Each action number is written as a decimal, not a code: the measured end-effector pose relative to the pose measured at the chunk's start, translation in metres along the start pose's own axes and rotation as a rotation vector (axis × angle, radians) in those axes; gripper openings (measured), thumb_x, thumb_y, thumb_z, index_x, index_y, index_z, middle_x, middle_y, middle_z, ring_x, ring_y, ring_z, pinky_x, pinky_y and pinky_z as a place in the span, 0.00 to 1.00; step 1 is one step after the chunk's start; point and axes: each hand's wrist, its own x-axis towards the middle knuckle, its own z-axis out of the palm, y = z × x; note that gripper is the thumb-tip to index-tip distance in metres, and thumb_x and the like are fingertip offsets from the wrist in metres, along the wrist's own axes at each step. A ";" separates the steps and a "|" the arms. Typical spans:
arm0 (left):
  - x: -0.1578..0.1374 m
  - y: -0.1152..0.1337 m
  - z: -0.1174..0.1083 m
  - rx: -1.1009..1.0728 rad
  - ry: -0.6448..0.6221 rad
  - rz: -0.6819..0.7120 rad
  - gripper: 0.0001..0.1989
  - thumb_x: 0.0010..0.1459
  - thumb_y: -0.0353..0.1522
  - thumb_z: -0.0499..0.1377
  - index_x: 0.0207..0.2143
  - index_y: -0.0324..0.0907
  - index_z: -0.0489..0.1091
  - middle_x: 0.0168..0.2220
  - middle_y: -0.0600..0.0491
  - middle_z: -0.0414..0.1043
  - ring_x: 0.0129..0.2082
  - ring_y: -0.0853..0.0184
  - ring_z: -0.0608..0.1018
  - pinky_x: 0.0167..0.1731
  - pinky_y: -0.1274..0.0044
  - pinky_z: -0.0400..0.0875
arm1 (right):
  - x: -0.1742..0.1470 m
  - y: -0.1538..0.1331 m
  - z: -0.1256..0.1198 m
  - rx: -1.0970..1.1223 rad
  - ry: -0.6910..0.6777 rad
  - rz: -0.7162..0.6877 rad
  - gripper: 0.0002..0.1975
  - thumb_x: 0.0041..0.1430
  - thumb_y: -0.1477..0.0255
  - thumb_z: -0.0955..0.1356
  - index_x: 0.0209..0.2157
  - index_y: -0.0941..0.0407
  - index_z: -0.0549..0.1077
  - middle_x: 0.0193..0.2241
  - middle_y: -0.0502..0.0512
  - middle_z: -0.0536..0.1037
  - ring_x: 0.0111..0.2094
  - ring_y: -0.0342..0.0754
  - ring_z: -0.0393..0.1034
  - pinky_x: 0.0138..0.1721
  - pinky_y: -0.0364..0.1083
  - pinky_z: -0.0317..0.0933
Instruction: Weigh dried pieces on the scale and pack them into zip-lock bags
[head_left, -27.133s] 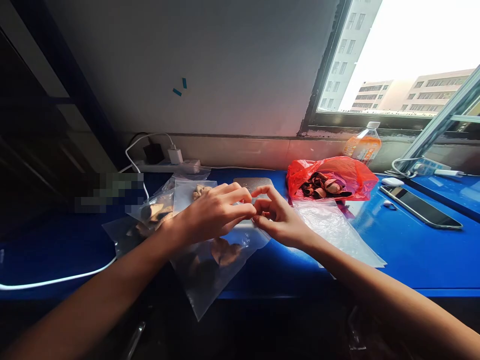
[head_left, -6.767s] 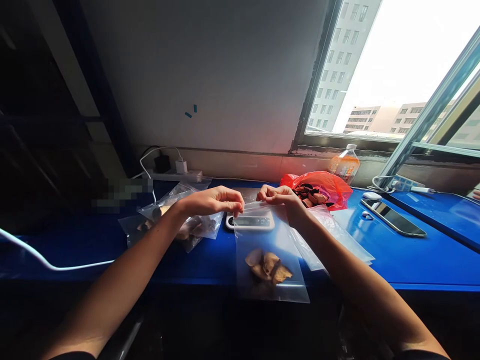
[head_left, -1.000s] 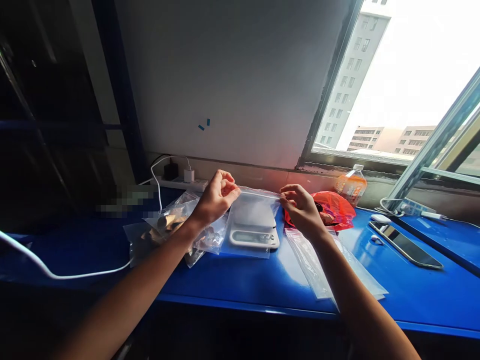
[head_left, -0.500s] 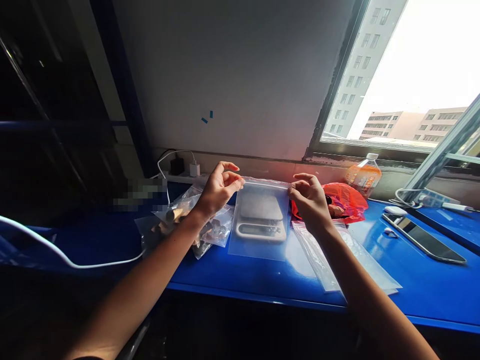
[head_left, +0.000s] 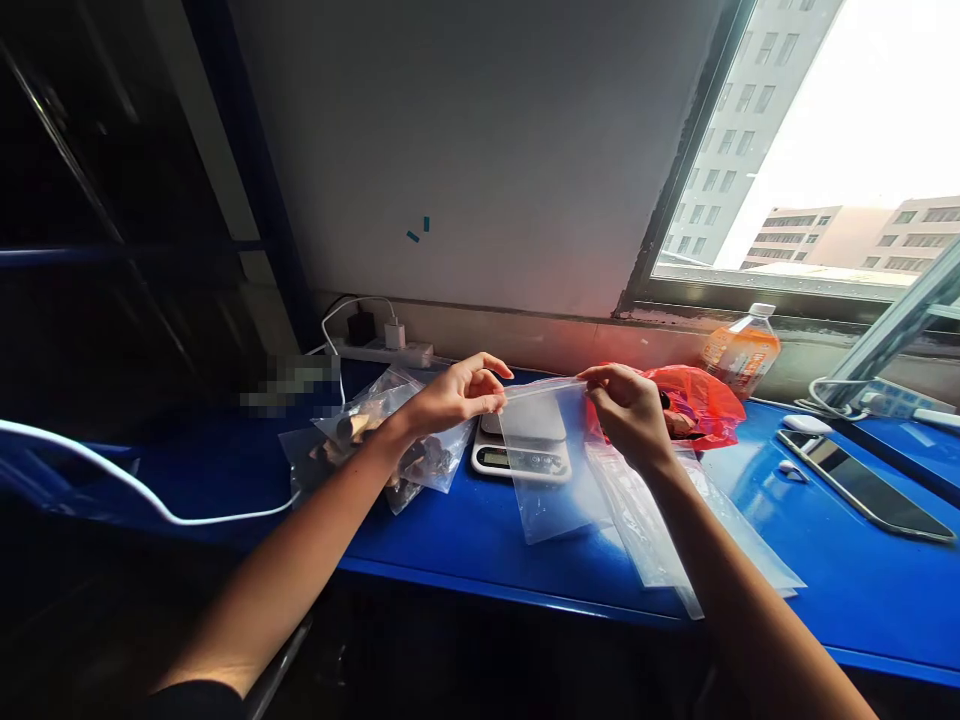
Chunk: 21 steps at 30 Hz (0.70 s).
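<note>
A clear zip bag [head_left: 553,490] hangs by its top edge between my two hands. My left hand [head_left: 461,392] pinches its left corner, and my right hand [head_left: 628,405] grips the right one. Behind the bag, a white digital kitchen scale [head_left: 487,460] sits on the blue table, partly seen through the film. Filled clear bags [head_left: 431,460] with brownish pieces lie beside the scale, under my left wrist. A stack of flat zip bags [head_left: 660,545] rests below my right forearm. Just beyond my right hand is a red plastic bag [head_left: 709,405] with dark and brown things in it.
An orange drink bottle [head_left: 742,350] stands by the window. To the right lie a phone [head_left: 866,485], an earbud [head_left: 793,471] and a white case [head_left: 806,425]. A power strip [head_left: 382,350] with a charger runs along the wall; a white cable [head_left: 172,518] crosses the left side.
The held zip bag has shifted right and tilted, uncovering the scale's left part. My left hand has moved right and slightly down, closer to my right hand. The view has turned a little.
</note>
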 end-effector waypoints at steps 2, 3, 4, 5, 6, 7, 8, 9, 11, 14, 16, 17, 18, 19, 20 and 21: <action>-0.001 0.006 -0.001 0.008 -0.023 -0.015 0.15 0.49 0.32 0.62 0.41 0.42 0.66 0.28 0.56 0.71 0.30 0.71 0.73 0.35 0.76 0.68 | 0.000 0.000 0.000 -0.006 0.006 -0.017 0.08 0.50 0.71 0.64 0.30 0.55 0.76 0.31 0.54 0.76 0.31 0.47 0.69 0.35 0.48 0.63; -0.002 0.008 -0.003 0.005 -0.026 -0.021 0.15 0.49 0.33 0.62 0.41 0.42 0.66 0.29 0.56 0.71 0.30 0.70 0.74 0.36 0.76 0.69 | 0.000 -0.001 0.000 0.002 0.012 -0.017 0.08 0.50 0.71 0.64 0.29 0.55 0.75 0.31 0.55 0.76 0.32 0.47 0.69 0.35 0.48 0.63; -0.002 0.010 -0.006 0.005 -0.030 -0.030 0.16 0.49 0.34 0.62 0.41 0.42 0.66 0.29 0.55 0.71 0.31 0.69 0.74 0.36 0.75 0.69 | 0.000 -0.002 0.000 0.021 0.018 -0.008 0.07 0.50 0.71 0.65 0.29 0.55 0.75 0.32 0.55 0.75 0.32 0.47 0.69 0.35 0.48 0.64; -0.003 0.011 -0.011 0.016 -0.035 -0.043 0.16 0.50 0.35 0.62 0.42 0.42 0.66 0.30 0.54 0.71 0.32 0.68 0.74 0.36 0.74 0.70 | 0.000 -0.003 0.000 0.053 0.027 0.010 0.07 0.49 0.70 0.65 0.29 0.55 0.74 0.31 0.55 0.75 0.32 0.47 0.69 0.34 0.48 0.64; -0.004 0.010 -0.017 0.046 -0.040 -0.062 0.17 0.51 0.36 0.61 0.43 0.43 0.66 0.32 0.53 0.72 0.34 0.67 0.75 0.37 0.73 0.70 | 0.001 -0.005 -0.001 0.091 0.041 0.034 0.07 0.49 0.70 0.65 0.29 0.56 0.74 0.30 0.54 0.75 0.31 0.47 0.69 0.33 0.48 0.64; -0.004 0.007 -0.024 0.108 -0.039 -0.088 0.17 0.52 0.38 0.60 0.45 0.43 0.66 0.33 0.52 0.72 0.36 0.65 0.76 0.38 0.72 0.70 | 0.003 -0.008 -0.004 0.132 0.068 0.059 0.07 0.49 0.70 0.65 0.29 0.56 0.73 0.29 0.53 0.75 0.30 0.46 0.69 0.32 0.47 0.63; -0.004 0.002 -0.032 0.207 -0.030 -0.126 0.18 0.54 0.39 0.58 0.46 0.43 0.66 0.35 0.50 0.73 0.38 0.64 0.76 0.39 0.72 0.70 | 0.004 -0.011 -0.007 0.172 0.108 0.080 0.06 0.49 0.71 0.65 0.29 0.56 0.73 0.27 0.53 0.74 0.29 0.45 0.69 0.31 0.47 0.63; -0.003 -0.004 -0.041 0.349 -0.015 -0.184 0.19 0.55 0.40 0.57 0.48 0.43 0.66 0.38 0.50 0.74 0.40 0.63 0.76 0.40 0.72 0.70 | 0.006 -0.016 -0.012 0.208 0.155 0.092 0.06 0.48 0.71 0.65 0.30 0.56 0.73 0.26 0.52 0.73 0.28 0.44 0.68 0.31 0.47 0.63; -0.001 -0.020 -0.057 0.719 0.018 -0.365 0.19 0.56 0.42 0.55 0.48 0.44 0.66 0.41 0.49 0.74 0.41 0.62 0.76 0.41 0.73 0.69 | 0.010 -0.026 -0.028 0.275 0.272 0.091 0.06 0.47 0.74 0.66 0.31 0.57 0.72 0.25 0.51 0.72 0.26 0.42 0.67 0.31 0.47 0.63; 0.000 -0.043 -0.072 1.010 0.043 -0.549 0.21 0.55 0.42 0.56 0.49 0.42 0.68 0.50 0.44 0.71 0.50 0.55 0.73 0.48 0.69 0.65 | 0.012 -0.045 -0.061 0.345 0.422 0.073 0.07 0.46 0.76 0.68 0.31 0.58 0.72 0.25 0.52 0.70 0.24 0.41 0.65 0.31 0.49 0.63; 0.000 -0.053 -0.077 1.048 0.076 -0.597 0.24 0.53 0.42 0.57 0.50 0.42 0.68 0.53 0.40 0.68 0.53 0.50 0.70 0.50 0.66 0.63 | 0.011 -0.053 -0.090 0.314 0.492 0.076 0.07 0.45 0.77 0.70 0.31 0.57 0.74 0.25 0.53 0.70 0.25 0.42 0.66 0.32 0.52 0.63; 0.000 -0.056 -0.078 1.062 0.089 -0.619 0.25 0.52 0.43 0.58 0.51 0.43 0.67 0.54 0.40 0.67 0.54 0.49 0.69 0.50 0.66 0.63 | 0.010 -0.055 -0.105 0.277 0.534 0.066 0.07 0.45 0.76 0.71 0.31 0.57 0.75 0.26 0.54 0.71 0.26 0.42 0.68 0.32 0.53 0.62; -0.001 -0.057 -0.078 1.074 0.095 -0.639 0.26 0.52 0.44 0.58 0.52 0.44 0.66 0.55 0.40 0.66 0.54 0.49 0.69 0.50 0.65 0.63 | 0.009 -0.053 -0.121 0.241 0.548 0.070 0.07 0.43 0.76 0.72 0.30 0.56 0.76 0.27 0.56 0.72 0.27 0.44 0.69 0.32 0.54 0.61; -0.001 -0.058 -0.078 1.081 0.096 -0.656 0.27 0.51 0.44 0.58 0.53 0.45 0.66 0.55 0.41 0.66 0.54 0.49 0.70 0.49 0.65 0.64 | 0.008 -0.049 -0.136 0.182 0.547 0.106 0.08 0.41 0.76 0.73 0.28 0.55 0.77 0.28 0.58 0.73 0.28 0.45 0.70 0.31 0.55 0.60; -0.001 -0.058 -0.078 1.085 0.092 -0.670 0.28 0.50 0.44 0.59 0.53 0.47 0.66 0.56 0.42 0.66 0.53 0.49 0.70 0.49 0.65 0.64 | 0.007 -0.041 -0.150 0.118 0.519 0.177 0.08 0.39 0.76 0.74 0.27 0.54 0.78 0.28 0.59 0.74 0.29 0.47 0.71 0.29 0.55 0.59; -0.001 -0.058 -0.077 1.089 0.085 -0.680 0.28 0.49 0.44 0.60 0.53 0.48 0.66 0.56 0.43 0.66 0.53 0.49 0.70 0.49 0.65 0.65 | 0.006 -0.030 -0.161 0.032 0.447 0.277 0.08 0.38 0.75 0.74 0.26 0.53 0.78 0.27 0.60 0.75 0.28 0.48 0.71 0.28 0.55 0.58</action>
